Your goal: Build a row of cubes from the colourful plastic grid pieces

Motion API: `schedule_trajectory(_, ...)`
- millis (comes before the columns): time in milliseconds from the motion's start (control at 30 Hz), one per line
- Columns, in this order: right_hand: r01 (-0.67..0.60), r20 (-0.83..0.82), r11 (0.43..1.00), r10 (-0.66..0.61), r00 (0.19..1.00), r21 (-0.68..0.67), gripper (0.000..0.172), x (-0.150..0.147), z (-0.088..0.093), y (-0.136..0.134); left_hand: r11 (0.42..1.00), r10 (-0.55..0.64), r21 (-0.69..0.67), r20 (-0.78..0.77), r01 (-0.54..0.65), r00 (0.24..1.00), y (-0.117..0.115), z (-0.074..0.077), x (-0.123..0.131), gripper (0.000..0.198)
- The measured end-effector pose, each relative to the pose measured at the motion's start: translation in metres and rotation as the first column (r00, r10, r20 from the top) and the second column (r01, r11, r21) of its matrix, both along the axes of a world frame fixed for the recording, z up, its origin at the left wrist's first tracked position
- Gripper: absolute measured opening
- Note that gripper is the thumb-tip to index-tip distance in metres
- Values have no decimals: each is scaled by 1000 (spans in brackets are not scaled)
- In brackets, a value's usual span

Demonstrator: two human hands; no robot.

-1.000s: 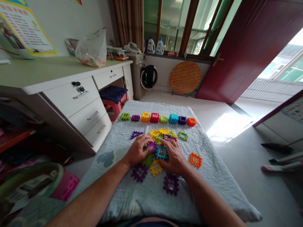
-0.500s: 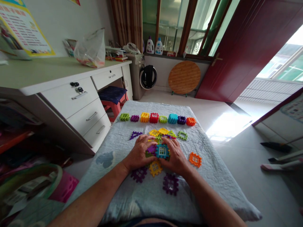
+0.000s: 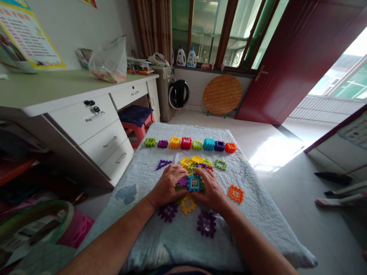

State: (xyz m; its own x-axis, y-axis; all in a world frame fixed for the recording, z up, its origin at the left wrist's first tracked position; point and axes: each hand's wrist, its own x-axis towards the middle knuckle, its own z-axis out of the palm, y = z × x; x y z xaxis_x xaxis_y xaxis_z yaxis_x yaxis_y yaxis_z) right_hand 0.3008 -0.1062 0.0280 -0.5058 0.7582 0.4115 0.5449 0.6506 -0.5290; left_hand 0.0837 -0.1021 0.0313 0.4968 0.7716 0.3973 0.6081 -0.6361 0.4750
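My left hand [image 3: 169, 183] and my right hand [image 3: 210, 187] face each other around a heap of plastic interlocking building blocks in the middle of the cloth. Between them is a blue window block [image 3: 195, 183], which the curled fingers and thumb of my right hand grip. The left fingers close over a purple block [image 3: 182, 182] at the heap's left side, partly hiding it. Behind the fingertips lie yellow blocks [image 3: 197, 159]. In front of the hands rest a yellow window block [image 3: 187, 204], a purple one [image 3: 168, 212] and a darker purple one [image 3: 207, 224].
A row of several coloured blocks [image 3: 186, 143] runs along the far part of the cloth-covered table [image 3: 129, 229]. An orange block [image 3: 236, 194] lies to the right, a green frame [image 3: 221, 164] behind it, and a purple triangle [image 3: 164, 164] at left. A white desk [image 3: 94, 130] stands left.
The blue window block has shifted very slightly left between my hands. The hands keep nearly the same pose, and the other blocks stay put.
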Motion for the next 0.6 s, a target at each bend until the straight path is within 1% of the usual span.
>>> schedule_trajectory(133,-14,-3,1000,14,1000,-1,67,0,-2,0,1000,-5,29,10,5,1000,-3,4,2,51)
schedule_trajectory(300,0,-2,1000,0,1000,-4,68,-1,-4,0,999,-20,45,-9,21,1000,-5,9,4,52)
schedule_trajectory(467,-20,-1,1000,20,1000,-2,70,-2,-6,1,998,-12,61,-3,12,1000,-6,9,4,49)
schedule_trajectory(600,-35,-5,999,35,999,-8,72,-3,-3,1,995,8,95,17,-9,1000,-7,8,4,47)
